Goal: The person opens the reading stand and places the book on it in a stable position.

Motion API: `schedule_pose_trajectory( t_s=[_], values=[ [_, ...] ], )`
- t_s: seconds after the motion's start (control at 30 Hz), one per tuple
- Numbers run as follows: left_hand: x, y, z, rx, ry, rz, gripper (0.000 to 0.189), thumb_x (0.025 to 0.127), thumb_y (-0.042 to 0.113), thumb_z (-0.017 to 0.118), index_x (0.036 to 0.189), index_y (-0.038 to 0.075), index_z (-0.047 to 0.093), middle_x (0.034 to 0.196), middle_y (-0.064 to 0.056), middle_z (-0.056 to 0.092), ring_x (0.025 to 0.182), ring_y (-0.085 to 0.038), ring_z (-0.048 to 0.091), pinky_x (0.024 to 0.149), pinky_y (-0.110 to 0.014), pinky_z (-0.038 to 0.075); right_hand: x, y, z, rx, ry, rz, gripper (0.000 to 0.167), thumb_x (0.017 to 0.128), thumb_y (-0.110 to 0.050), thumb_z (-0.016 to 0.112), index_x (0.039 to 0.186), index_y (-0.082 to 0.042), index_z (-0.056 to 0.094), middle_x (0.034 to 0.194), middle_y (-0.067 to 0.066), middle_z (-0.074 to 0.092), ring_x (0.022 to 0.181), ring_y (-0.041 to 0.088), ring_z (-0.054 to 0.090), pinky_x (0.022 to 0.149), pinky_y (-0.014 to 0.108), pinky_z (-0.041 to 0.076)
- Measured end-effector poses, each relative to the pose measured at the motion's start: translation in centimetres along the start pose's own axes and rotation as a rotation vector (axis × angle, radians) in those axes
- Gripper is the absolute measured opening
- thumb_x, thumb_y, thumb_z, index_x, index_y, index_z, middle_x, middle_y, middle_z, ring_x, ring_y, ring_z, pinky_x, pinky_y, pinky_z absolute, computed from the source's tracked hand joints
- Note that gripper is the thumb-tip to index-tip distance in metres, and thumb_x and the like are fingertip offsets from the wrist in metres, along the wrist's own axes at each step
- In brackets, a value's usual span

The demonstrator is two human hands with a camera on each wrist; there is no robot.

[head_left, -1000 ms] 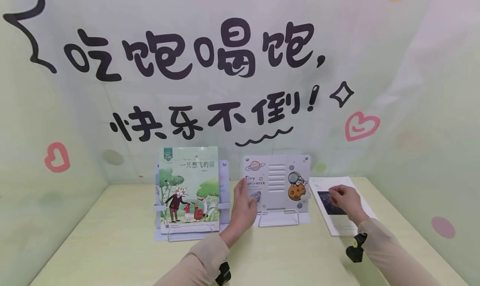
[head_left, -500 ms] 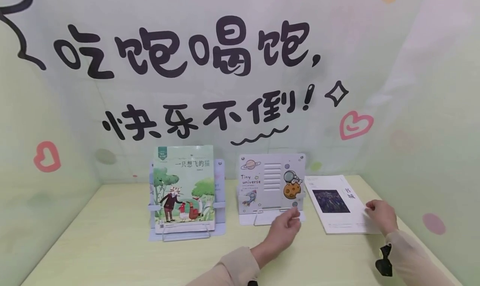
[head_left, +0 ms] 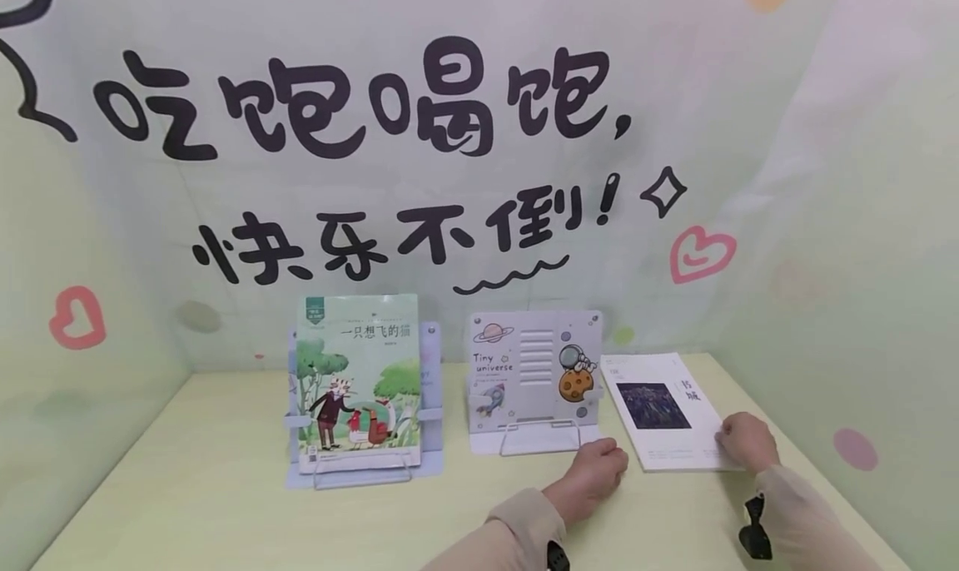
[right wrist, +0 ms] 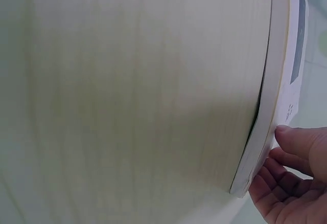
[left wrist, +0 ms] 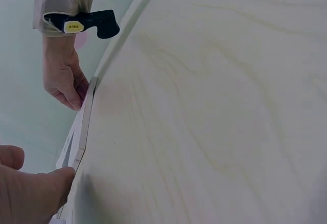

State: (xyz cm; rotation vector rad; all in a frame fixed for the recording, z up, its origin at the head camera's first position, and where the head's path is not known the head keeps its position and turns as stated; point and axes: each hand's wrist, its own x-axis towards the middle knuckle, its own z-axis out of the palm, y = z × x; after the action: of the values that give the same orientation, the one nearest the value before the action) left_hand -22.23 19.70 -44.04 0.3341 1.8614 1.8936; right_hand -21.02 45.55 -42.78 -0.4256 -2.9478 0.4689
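A white paperback book (head_left: 652, 413) with a dark picture on its cover lies near the table's right edge. My right hand (head_left: 749, 442) pinches the book's right side; in the right wrist view the thumb (right wrist: 294, 139) is on the cover's edge and the fingers curl at the side. A thin dark gap shows under the book's near edge there. My left hand (head_left: 592, 478) is close to the book's near left corner, loosely curled with nothing in it. Behind that hand stands a white bookend-like stand (head_left: 535, 371) with planet and astronaut prints.
To the left, a green picture book (head_left: 360, 379) with a cat and birds leans upright on a similar pale stand (head_left: 430, 438). Both stands have wire holders in front. A printed wall (head_left: 419, 180) rises right behind them, and the pale table (head_left: 225, 504) carries everything.
My left hand came away from the printed stand and moved right and toward me, to near the white book. My right hand went from above its cover to its right side.
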Motion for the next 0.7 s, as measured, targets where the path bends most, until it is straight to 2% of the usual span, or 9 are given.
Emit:
schedule_pose_trajectory(
  t_s=[0.1, 0.23, 0.37, 0.4, 0.47, 0.53, 0.6, 0.67, 0.7],
  values=[
    [0.5, -0.3, 0.4, -0.036, -0.003, -0.023, 0.050, 0.084, -0.001, 0.051, 0.130, -0.018, 0.041, 0.131, -0.030, 0.048, 0.113, -0.027, 0.054, 0.097, -0.040, 0.047, -0.1, -0.3, 0.0, -0.027, 0.000, -0.015, 0.016, 0.081, -0.001, 0.058, 0.082, 0.015, 0.061, 0.080, 0.027, 0.061, 0.071, 0.030, 0.056, 0.067, 0.049, 0.048],
    [1.2, -0.6, 0.7, -0.098, -0.024, -0.047, 0.052, 0.084, -0.003, 0.049, 0.131, -0.021, 0.036, 0.136, -0.035, 0.039, 0.125, -0.039, 0.045, 0.101, -0.045, 0.042, -0.2, -0.7, -0.2, -0.056, -0.006, -0.024, 0.013, 0.080, -0.001, 0.058, 0.077, 0.012, 0.061, 0.073, 0.021, 0.061, 0.066, 0.027, 0.055, 0.063, 0.046, 0.048],
    [1.8, -0.6, 0.7, -0.137, -0.043, -0.073, 0.052, 0.085, -0.004, 0.048, 0.133, -0.020, 0.035, 0.138, -0.034, 0.037, 0.126, -0.035, 0.044, 0.104, -0.048, 0.038, -0.1, -1.3, -0.5, -0.071, -0.009, -0.040, 0.012, 0.078, 0.000, 0.058, 0.076, 0.011, 0.060, 0.070, 0.019, 0.061, 0.064, 0.028, 0.058, 0.060, 0.045, 0.048],
    [1.9, -0.5, 0.7, -0.145, -0.042, -0.082, 0.051, 0.086, -0.004, 0.048, 0.133, -0.019, 0.035, 0.138, -0.033, 0.038, 0.123, -0.032, 0.046, 0.104, -0.047, 0.038, 0.0, -1.5, -0.6, -0.073, -0.009, -0.042, 0.011, 0.078, 0.000, 0.058, 0.075, 0.011, 0.060, 0.069, 0.018, 0.061, 0.064, 0.028, 0.058, 0.060, 0.045, 0.048],
    [2.1, -0.4, 0.7, -0.156, -0.044, -0.096, 0.042, 0.086, -0.004, 0.047, 0.126, -0.016, 0.045, 0.128, -0.027, 0.049, 0.108, -0.024, 0.052, 0.100, -0.041, 0.044, 0.0, -1.6, -0.7, -0.072, -0.012, -0.045, 0.010, 0.077, 0.000, 0.059, 0.075, 0.010, 0.059, 0.069, 0.018, 0.061, 0.063, 0.028, 0.058, 0.059, 0.045, 0.048],
    [2.2, -0.3, 0.7, -0.168, -0.044, -0.113, 0.023, 0.086, -0.006, 0.046, 0.107, -0.011, 0.054, 0.108, -0.017, 0.056, 0.088, -0.016, 0.051, 0.083, -0.029, 0.049, 0.0, -1.5, -0.7, -0.073, -0.018, -0.044, 0.010, 0.077, 0.001, 0.059, 0.074, 0.010, 0.058, 0.068, 0.017, 0.060, 0.062, 0.027, 0.057, 0.058, 0.044, 0.048],
    [2.3, -0.2, 0.8, -0.177, -0.044, -0.129, 0.008, 0.085, -0.006, 0.046, 0.083, -0.001, 0.051, 0.086, -0.006, 0.051, 0.070, -0.011, 0.041, 0.064, -0.021, 0.041, 0.0, -1.4, -0.7, -0.076, -0.028, -0.043, 0.009, 0.077, 0.001, 0.060, 0.074, 0.009, 0.057, 0.067, 0.016, 0.059, 0.062, 0.027, 0.056, 0.057, 0.043, 0.048],
    [2.4, -0.1, 0.9, -0.186, -0.045, -0.140, 0.022, 0.086, -0.005, 0.045, 0.070, 0.009, 0.040, 0.073, 0.001, 0.042, 0.061, -0.009, 0.032, 0.055, -0.019, 0.029, 0.0, -1.2, -0.7, -0.083, -0.042, -0.046, 0.010, 0.078, 0.001, 0.061, 0.073, 0.008, 0.056, 0.067, 0.015, 0.058, 0.062, 0.026, 0.056, 0.057, 0.042, 0.048],
    [2.4, -0.1, 0.9, -0.189, -0.042, -0.143, 0.027, 0.088, -0.004, 0.046, 0.067, 0.011, 0.038, 0.069, 0.002, 0.039, 0.059, -0.008, 0.030, 0.054, -0.018, 0.027, 0.1, -1.2, -0.7, -0.085, -0.049, -0.043, 0.010, 0.078, 0.001, 0.062, 0.074, 0.008, 0.055, 0.067, 0.014, 0.058, 0.062, 0.026, 0.056, 0.057, 0.042, 0.048]
  ],
)
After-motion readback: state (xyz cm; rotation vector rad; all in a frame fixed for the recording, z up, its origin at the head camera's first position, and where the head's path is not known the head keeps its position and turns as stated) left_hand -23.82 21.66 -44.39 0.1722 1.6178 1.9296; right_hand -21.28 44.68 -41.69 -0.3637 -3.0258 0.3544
